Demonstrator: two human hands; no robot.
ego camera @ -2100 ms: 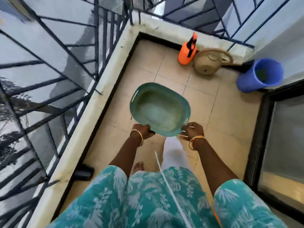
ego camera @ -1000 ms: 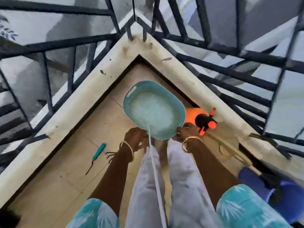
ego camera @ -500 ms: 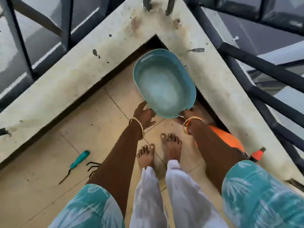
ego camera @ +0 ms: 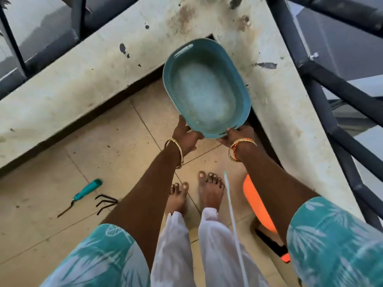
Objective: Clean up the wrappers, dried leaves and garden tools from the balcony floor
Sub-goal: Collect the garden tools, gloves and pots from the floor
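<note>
Both hands held the teal oval perforated plastic basket (ego camera: 207, 88) at its near rim — left hand (ego camera: 185, 137) curled round the rim's near-left corner, thumb on top, and right hand (ego camera: 238, 136) gripping the near-right corner beside the handle slot. Both grips were clenched on the basket, which hung out beyond the hands over the corner of the stained pale concrete ledge (ego camera: 103, 65) and looked empty inside.

Judged from its thin perforated walls, the basket was probably light and stiffish, w/ a bit of flex; held by one end only, it would want to droop at the far end, so the two handle slots — one near the grip, one at the far end — seemed the better hold once loaded.

Back from the left grip and off to its left, on the beige tiled floor (ego camera: 114, 152), lay the teal-handled small metal garden tool (ego camera: 83, 194) and, just beside it, the black pronged hand rake (ego camera: 105, 200), partly hidden by the forearm. Both looked rigid, light and thin; handles were the obvious place to take them, prongs kept away from fingers. The orange plastic spray bottle (ego camera: 257, 206) lay behind and below the right grip, smooth-sided, so prob. best taken by its neck. No wrappers or leaves could be made out.
</note>
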